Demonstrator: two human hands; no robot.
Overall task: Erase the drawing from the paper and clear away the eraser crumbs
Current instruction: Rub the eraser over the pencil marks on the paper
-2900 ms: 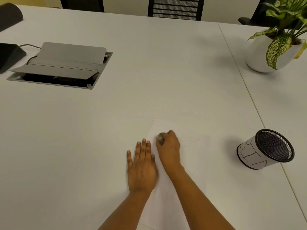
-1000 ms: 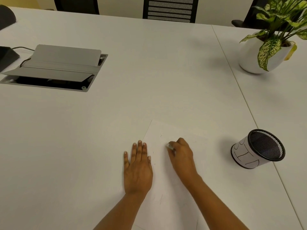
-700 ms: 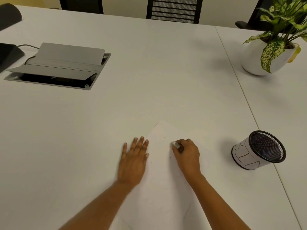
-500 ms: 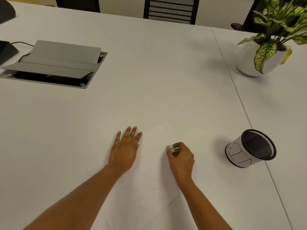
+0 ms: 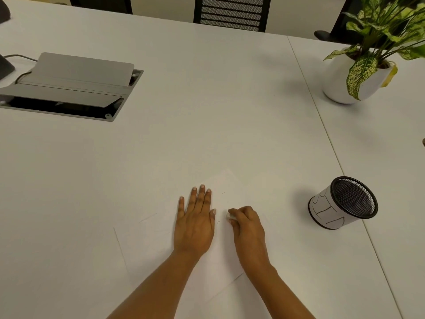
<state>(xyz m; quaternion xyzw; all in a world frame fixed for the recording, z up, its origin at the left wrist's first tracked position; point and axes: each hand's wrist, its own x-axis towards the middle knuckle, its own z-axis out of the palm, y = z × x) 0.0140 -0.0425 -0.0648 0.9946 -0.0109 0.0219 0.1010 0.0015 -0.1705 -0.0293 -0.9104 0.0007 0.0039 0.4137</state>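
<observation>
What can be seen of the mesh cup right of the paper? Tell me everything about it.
The mesh cup is a round black wire-mesh holder with a solid black rim at the mouth and at the base. A white paper band wraps its side, marked with dark hand-drawn lines. It looks empty. It appears tilted in this wide-angle view, its mouth facing up. It stands on the white table, right of the paper and near a seam in the tabletop. Neither hand touches it.

A white desk (image 5: pixel 207 100) fills the view, a seam running near its right edge; dark mesh-backed chairs (image 5: pixel 231 12) stand beyond the far edge, against what seems a pale wall.
</observation>
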